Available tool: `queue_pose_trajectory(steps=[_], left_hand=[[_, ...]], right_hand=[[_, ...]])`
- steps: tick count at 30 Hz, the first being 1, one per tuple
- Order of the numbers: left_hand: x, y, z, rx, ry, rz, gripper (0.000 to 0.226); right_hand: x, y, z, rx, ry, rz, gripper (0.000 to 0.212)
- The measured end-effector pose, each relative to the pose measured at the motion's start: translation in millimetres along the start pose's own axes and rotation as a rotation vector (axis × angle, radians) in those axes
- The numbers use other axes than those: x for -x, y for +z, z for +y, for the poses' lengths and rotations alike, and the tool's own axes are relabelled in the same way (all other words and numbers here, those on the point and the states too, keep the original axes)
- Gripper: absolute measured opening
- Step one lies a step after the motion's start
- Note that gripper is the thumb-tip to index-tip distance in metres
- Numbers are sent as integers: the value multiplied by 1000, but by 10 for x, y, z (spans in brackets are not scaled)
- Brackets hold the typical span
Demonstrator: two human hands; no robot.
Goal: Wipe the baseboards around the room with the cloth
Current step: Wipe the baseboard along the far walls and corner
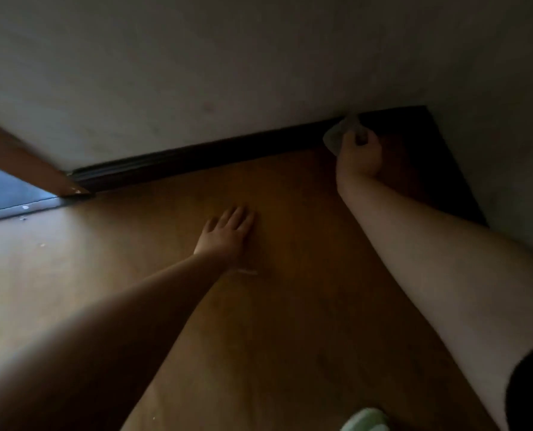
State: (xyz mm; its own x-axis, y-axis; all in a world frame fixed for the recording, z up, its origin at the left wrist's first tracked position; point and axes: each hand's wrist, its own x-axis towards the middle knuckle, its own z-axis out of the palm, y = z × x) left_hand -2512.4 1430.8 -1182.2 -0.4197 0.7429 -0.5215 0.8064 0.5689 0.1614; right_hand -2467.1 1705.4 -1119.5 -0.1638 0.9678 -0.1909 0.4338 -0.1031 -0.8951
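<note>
We judge ourselves mid-wipe — right hand (356, 154) fingers curled round the cloth (336, 136) against the dark baseboard (196, 157) near the corner, left hand (227, 233) flat with fingers straight on the floor (290, 306) — other walls presumably left.

Home room: wooden floor (274, 306), dark baseboard (196, 157), plain wall (227, 73).

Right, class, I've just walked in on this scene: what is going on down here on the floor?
A person is low to the wooden floor. Their right hand grips a pale cloth against the dark baseboard, near the room's dim corner. Their left hand lies flat on the floor with fingers spread. A door stands open at the left.
</note>
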Motion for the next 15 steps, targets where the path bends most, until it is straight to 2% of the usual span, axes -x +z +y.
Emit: queue_pose_trajectory(steps=[5,9,15], left_hand=[[-108,75,-17,-55,26,18,140],[-120,34,-23,-41,42,40,138],[-131,-102,79,-45,31,-18,141]], right_hand=[[-679,-347,54,121,4,5,46],[-1009,-519,83,276,-19,78,45],[-1350,-748,158,331,15,146,45]])
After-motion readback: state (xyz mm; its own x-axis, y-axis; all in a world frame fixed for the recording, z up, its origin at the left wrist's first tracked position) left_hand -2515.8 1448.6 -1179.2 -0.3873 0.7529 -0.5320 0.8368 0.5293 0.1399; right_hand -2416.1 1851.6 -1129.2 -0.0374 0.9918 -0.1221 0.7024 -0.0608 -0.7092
